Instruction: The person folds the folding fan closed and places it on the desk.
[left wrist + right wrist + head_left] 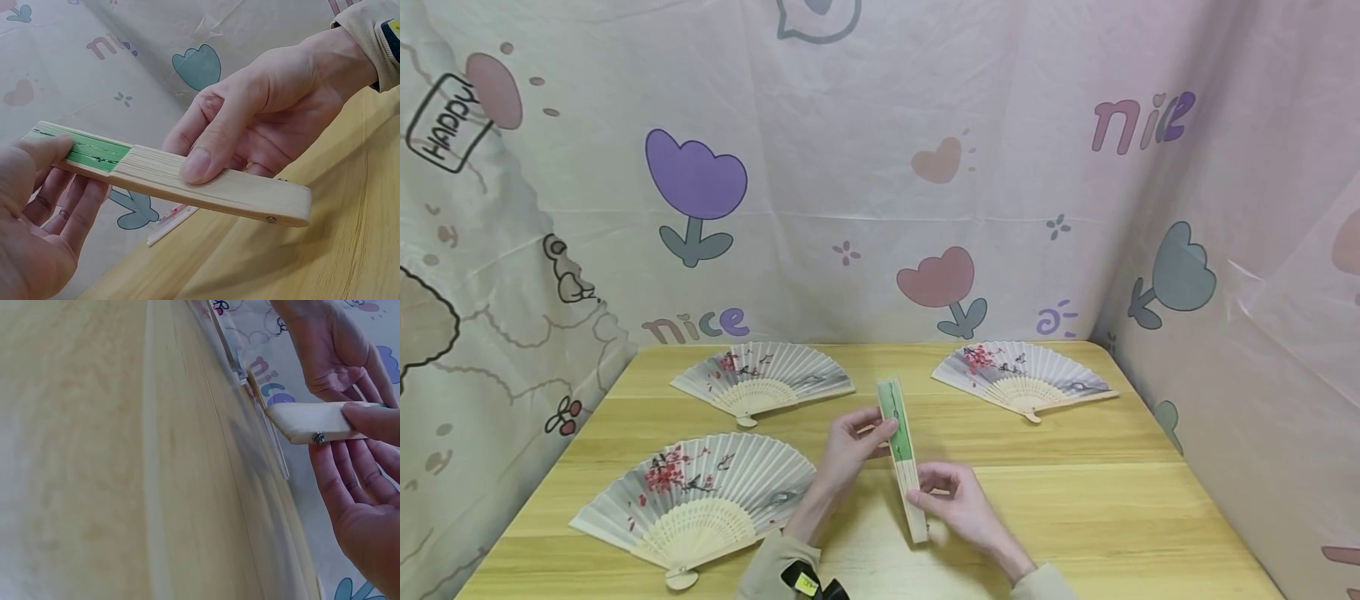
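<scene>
Both hands hold a folded hand fan (904, 471) above the middle of the table, its green pleated part toward the far end and its pale wooden ribs toward me. My left hand (848, 448) pinches the green end, thumb on top and fingers beneath, as the left wrist view shows. Nearer the pivot, my right hand (953, 498) grips the ribs between thumb and fingers. A small metal rivet (271, 219) shows at the fan's pivot end. In the right wrist view the pale pivot end (306, 422) sticks out beyond the right thumb.
Three spread fans with red blossoms lie on the wooden table (1075, 517): one front left (700, 500), one back left (763, 379), one back right (1026, 375). A printed cloth (850, 167) hangs behind the table and along its sides.
</scene>
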A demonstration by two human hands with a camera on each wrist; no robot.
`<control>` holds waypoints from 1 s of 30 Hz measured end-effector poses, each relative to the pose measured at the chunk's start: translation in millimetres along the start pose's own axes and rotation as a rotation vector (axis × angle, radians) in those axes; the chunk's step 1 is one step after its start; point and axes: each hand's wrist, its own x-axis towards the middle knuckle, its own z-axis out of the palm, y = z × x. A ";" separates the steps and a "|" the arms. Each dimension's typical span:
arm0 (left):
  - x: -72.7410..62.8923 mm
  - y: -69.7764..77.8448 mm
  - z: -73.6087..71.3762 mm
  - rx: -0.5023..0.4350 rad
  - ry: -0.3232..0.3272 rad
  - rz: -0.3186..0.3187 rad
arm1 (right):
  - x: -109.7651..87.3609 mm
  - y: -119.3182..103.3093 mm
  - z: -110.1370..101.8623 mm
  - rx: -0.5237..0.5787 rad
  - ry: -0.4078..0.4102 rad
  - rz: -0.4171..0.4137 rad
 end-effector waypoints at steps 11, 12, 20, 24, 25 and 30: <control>3.5 1.1 2.1 0.041 -0.026 -0.013 | 0.5 2.2 -2.8 0.009 -0.053 -0.042; 3.8 1.3 2.0 0.040 -0.027 -0.016 | 0.2 2.0 -3.1 0.006 -0.054 -0.036; 5.5 2.0 2.2 0.032 -0.046 -0.033 | 0.0 -1.4 -5.9 -0.013 -0.051 0.032; 7.2 0.0 3.1 0.032 -0.062 -0.027 | -1.4 -1.1 -7.8 -0.027 -0.049 0.046; 7.7 -0.4 3.3 0.030 -0.067 -0.024 | -1.8 -0.6 -8.6 -0.031 -0.048 0.050; 12.7 -5.6 6.1 0.029 -0.070 -0.027 | -3.6 1.7 -12.9 -0.066 -0.043 0.061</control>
